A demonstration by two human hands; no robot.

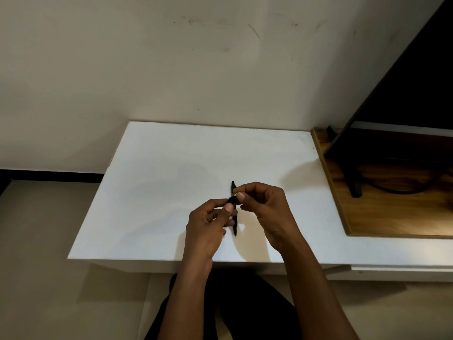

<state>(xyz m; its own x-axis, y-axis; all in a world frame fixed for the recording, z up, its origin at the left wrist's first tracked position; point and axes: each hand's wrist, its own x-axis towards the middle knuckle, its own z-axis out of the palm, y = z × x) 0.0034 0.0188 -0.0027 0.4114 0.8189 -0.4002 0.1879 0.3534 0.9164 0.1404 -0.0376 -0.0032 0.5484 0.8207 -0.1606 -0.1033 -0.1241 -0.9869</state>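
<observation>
A thin black pen [234,218] is held above the white tabletop [157,182], its length running away from me and its fine tip pointing toward me. My left hand [208,227] pinches the pen's middle between thumb and forefinger. My right hand [263,207] pinches the pen's upper part between thumb and fingertips. Part of the pen's middle is hidden by my fingers. Both hands hover near the table's front middle.
A wooden shelf [392,209] adjoins the table on the right, carrying a dark screen [402,89] on a black stand [354,182] with a cable. A pale wall [171,57] rises behind the table. My dark-clothed legs [232,307] are below the front edge.
</observation>
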